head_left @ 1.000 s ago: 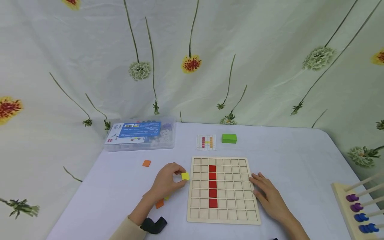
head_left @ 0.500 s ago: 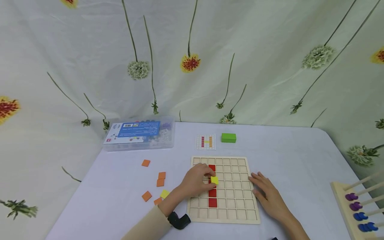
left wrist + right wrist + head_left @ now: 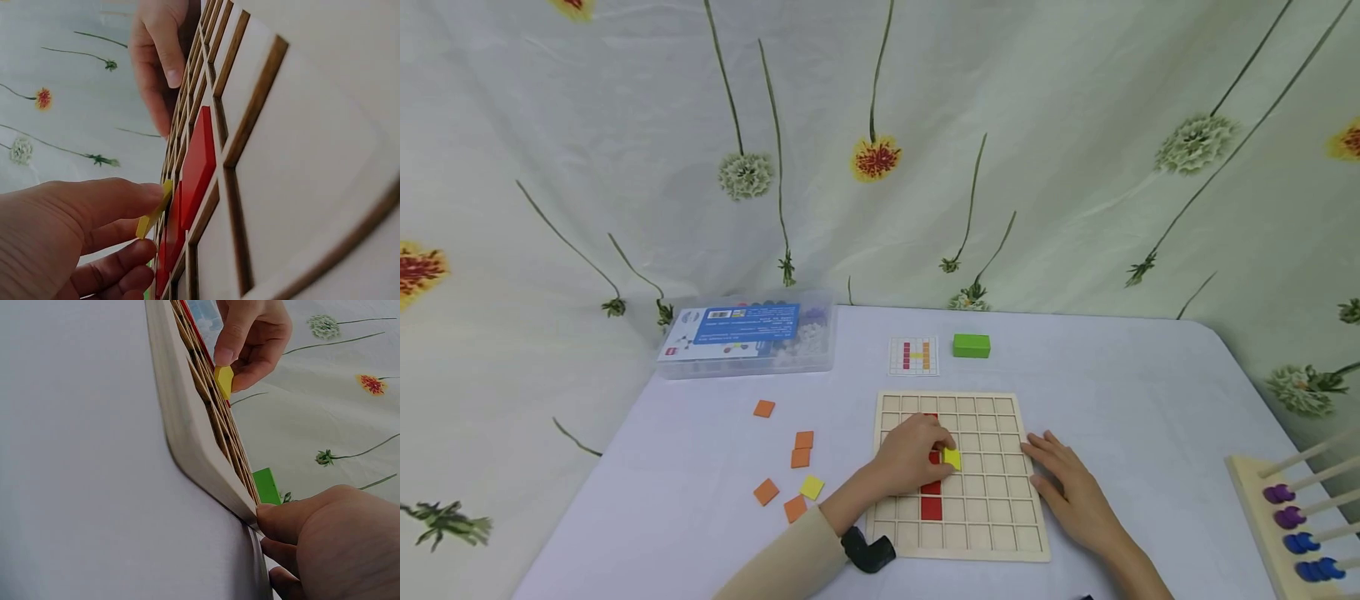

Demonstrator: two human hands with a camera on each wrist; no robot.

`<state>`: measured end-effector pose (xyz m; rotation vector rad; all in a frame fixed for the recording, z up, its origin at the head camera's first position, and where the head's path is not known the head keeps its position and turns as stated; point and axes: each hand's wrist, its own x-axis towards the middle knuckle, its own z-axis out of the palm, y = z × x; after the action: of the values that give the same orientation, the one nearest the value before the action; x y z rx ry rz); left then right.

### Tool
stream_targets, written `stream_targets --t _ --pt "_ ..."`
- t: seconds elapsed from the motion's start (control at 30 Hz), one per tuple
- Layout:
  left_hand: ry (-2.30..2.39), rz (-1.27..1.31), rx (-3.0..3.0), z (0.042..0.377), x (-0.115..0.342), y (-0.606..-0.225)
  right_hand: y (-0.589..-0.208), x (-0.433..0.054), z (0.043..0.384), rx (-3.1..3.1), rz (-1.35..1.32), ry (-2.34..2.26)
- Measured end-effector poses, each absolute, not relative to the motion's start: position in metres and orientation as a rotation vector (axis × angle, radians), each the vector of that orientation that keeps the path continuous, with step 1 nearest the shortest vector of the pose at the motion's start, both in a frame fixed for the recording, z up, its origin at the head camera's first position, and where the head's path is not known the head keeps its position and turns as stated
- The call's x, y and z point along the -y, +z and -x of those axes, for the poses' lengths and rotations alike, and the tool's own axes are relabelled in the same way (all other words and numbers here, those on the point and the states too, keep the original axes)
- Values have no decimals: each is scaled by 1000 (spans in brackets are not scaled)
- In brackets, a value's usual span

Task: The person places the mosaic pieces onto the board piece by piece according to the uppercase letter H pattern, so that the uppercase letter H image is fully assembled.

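A wooden grid board (image 3: 992, 537) lies on the white table, with a column of red square tiles (image 3: 931, 508) set in its left part. My left hand (image 3: 910, 454) pinches a yellow square tile (image 3: 952, 460) between thumb and fingers. It holds the tile over the cell just right of the red column, and the hand covers part of that column. The left wrist view shows the yellow tile (image 3: 154, 209) tilted near the red tiles (image 3: 200, 159). My right hand (image 3: 1071, 492) rests at the board's right edge, thumb (image 3: 281, 519) touching the rim, fingers loosely extended.
Several orange tiles (image 3: 766, 492) and one yellow tile (image 3: 812, 487) lie left of the board. Behind it are a small pattern card (image 3: 913, 367) and a green block (image 3: 972, 346). A clear plastic case (image 3: 782, 362) sits back left; a bead abacus (image 3: 1251, 483) stands far right.
My left hand has carried the yellow tile rightward from beside the board, across the red column, and lowered it toward the cell beside it. The right hand has stayed still.
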<state>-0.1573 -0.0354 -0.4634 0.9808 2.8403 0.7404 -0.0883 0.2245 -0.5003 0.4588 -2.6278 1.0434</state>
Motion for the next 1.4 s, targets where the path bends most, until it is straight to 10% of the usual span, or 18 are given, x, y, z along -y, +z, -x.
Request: stream_targets --t 0.5,1.4 --pt "679 -942 -2941 143 46 -455 -500 -222 88 2649 -443 1050" --pt "1206 -513 -3159 89 210 -479 -498 -224 87 2684 -438 1065"
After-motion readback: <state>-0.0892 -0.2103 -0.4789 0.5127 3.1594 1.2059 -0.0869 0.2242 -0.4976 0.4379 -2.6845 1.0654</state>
